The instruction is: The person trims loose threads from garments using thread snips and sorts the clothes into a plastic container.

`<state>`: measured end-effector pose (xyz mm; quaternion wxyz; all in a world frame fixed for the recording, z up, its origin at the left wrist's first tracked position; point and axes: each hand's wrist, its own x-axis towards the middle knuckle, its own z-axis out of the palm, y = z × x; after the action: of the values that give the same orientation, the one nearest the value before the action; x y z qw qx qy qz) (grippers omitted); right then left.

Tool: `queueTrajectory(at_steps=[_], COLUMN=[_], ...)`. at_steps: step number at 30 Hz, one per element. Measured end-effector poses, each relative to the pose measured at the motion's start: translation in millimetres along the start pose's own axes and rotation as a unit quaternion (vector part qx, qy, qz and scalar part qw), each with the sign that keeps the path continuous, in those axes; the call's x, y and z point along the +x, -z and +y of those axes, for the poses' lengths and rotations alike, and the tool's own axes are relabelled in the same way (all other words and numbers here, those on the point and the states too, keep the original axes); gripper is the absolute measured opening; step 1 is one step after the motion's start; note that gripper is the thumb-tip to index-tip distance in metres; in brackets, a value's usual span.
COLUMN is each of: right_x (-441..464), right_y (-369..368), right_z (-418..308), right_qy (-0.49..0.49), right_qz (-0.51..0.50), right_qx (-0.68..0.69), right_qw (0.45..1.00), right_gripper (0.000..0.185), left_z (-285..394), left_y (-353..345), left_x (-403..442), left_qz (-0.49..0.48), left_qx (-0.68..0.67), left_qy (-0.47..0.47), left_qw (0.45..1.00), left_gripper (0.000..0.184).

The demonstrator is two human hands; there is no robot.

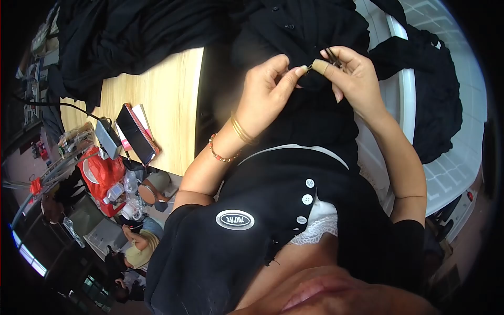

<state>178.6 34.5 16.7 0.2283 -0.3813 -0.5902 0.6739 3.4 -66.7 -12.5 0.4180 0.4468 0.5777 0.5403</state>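
Note:
Black cloth with small buttons, apparently a garment (pixel 299 39), lies over my lap and beneath both hands. My left hand (pixel 268 89) is closed, thumb and forefinger pinching something thin and too small to make out. Close against it is my right hand (pixel 352 79), its thumb wrapped in a tan cover or bandage (pixel 321 66). The right fingers are curled around a slim dark tool (pixel 334 56), perhaps thread snips, mostly hidden by the hand. Both hands' fingertips nearly meet just above the cloth.
On the wooden table (pixel 178 105) at left lie a phone in a red case (pixel 137 134), a grey box-like device (pixel 107 139) with a cable, and heaped black cloth (pixel 147 31). A white plastic basket (pixel 407 105) with black garments (pixel 436 105) stands at right. Another person (pixel 142 244) sits at lower left.

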Motion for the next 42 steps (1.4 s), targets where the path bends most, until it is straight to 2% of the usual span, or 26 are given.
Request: queueTrajectory(at_steps=[1, 2, 3, 5, 7, 8, 10, 12, 14, 17, 19, 20, 21, 22, 23, 25, 28, 31, 32, 35, 38, 40, 42], right_x=[0.7, 0.9, -0.3, -1.3, -3.2, -4.2, -9.1, -16.4, -26.3, -34.5, -37.1, -41.9, -43.9, -33.8, -25.2, -12.3, -8.6, -3.0, -0.7, -4.2, 1.0, 1.6, -5.3], right_y=[2.8, 2.7, 2.6, 3.8, 7.1, 10.1, 19.5, 38.7, 58.6, 86.2, 94.8, 93.0, 90.6, 91.0, 89.5, 92.0, 83.3, 77.7, 76.6, 73.8, 74.9, 73.0, 69.2], right_z=[3.5, 7.1, 7.4, 2.6, -5.0, -11.3, -28.3, -40.4, -51.6, -61.5, -67.2, -71.3, -72.2, -69.2, -61.3, -38.9, -38.0, -41.4, -29.2, -26.4, -26.1, -28.4, -40.1], right_qy=[-0.013, -0.01, -0.006, 0.006, 0.04, 0.057, 0.091, 0.119, 0.165, 0.24, 0.252, 0.185, 0.116, 0.091, 0.083, 0.084, 0.099, 0.045, 0.084, 0.169, 0.297, 0.324, 0.279], right_qz=[0.005, 0.021, 0.024, 0.029, 0.025, 0.017, 0.0, -0.03, -0.046, -0.07, -0.089, -0.053, -0.018, -0.017, 0.019, 0.067, 0.032, -0.015, 0.004, 0.035, 0.046, 0.042, 0.029], right_qx=[0.013, 0.03, 0.05, 0.09, 0.113, 0.131, 0.152, 0.174, 0.178, 0.129, 0.086, 0.059, 0.034, -0.007, -0.028, -0.08, -0.172, -0.093, -0.088, -0.187, -0.3, -0.325, -0.335], right_qw=[1.0, 0.999, 0.998, 0.996, 0.992, 0.99, 0.984, 0.977, 0.969, 0.96, 0.96, 0.98, 0.993, 0.996, 0.996, 0.991, 0.98, 0.994, 0.992, 0.967, 0.905, 0.888, 0.9], right_gripper=[0.025, 0.023, 0.022, 0.021, 0.022, 0.022, 0.023, 0.026, 0.029, 0.032, 0.032, 0.031, 0.029, 0.028, 0.026, 0.024, 0.019, 0.019, 0.018, 0.023, 0.031, 0.033, 0.035], left_z=[-1.5, -0.4, 2.0, 16.3, 32.4, 36.4, 64.6, 82.8, 96.9, 130.0, 130.9, 120.0, 105.8, 94.0, 91.3, 70.0, 51.9, 50.5, 46.9, 36.2, 30.3, 31.3, 32.6], left_y=[1.4, 14.8, 17.3, 27.7, 33.4, 31.7, 26.6, 24.6, 21.1, 3.4, -10.0, -15.7, -20.4, -21.9, -18.7, -17.4, -18.1, -19.9, -19.7, -19.5, -19.0, -20.2, -22.0], left_x=[0.6, 3.2, 6.3, 15.1, 34.5, 51.4, 68.5, 78.9, 83.9, 82.6, 82.4, 84.0, 86.5, 88.0, 82.4, 75.6, 65.9, 62.7, 63.4, 66.7, 66.3, 64.8, 63.7], left_qz=[-0.001, -0.017, 0.001, 0.083, 0.163, 0.163, 0.034, -0.156, -0.277, -0.3, -0.273, -0.267, -0.264, -0.257, -0.25, -0.207, -0.173, -0.183, -0.179, -0.153, -0.118, -0.115, -0.113], left_qx=[-0.018, 0.104, 0.036, 0.218, 0.356, 0.355, 0.269, 0.112, 0.017, 0.064, 0.11, 0.074, 0.03, -0.003, 0.018, -0.058, -0.117, -0.117, -0.131, -0.188, -0.254, -0.251, -0.243], left_qy=[0.0, 0.007, 0.022, -0.071, -0.261, -0.333, -0.367, -0.297, -0.24, -0.25, -0.301, -0.289, -0.264, -0.207, -0.074, -0.025, 0.03, 0.084, 0.093, 0.118, 0.14, 0.129, 0.123], left_qw=[1.0, 0.994, 0.999, 0.97, 0.882, 0.858, 0.89, 0.935, 0.93, 0.918, 0.907, 0.916, 0.927, 0.944, 0.965, 0.976, 0.978, 0.973, 0.971, 0.963, 0.95, 0.952, 0.956], left_gripper=[0.036, 0.036, 0.032, 0.026, 0.039, 0.037, 0.053, 0.059, 0.065, 0.039, 0.031, 0.026, 0.022, 0.018, 0.02, 0.015, 0.021, 0.02, 0.02, 0.019, 0.018, 0.018, 0.019])
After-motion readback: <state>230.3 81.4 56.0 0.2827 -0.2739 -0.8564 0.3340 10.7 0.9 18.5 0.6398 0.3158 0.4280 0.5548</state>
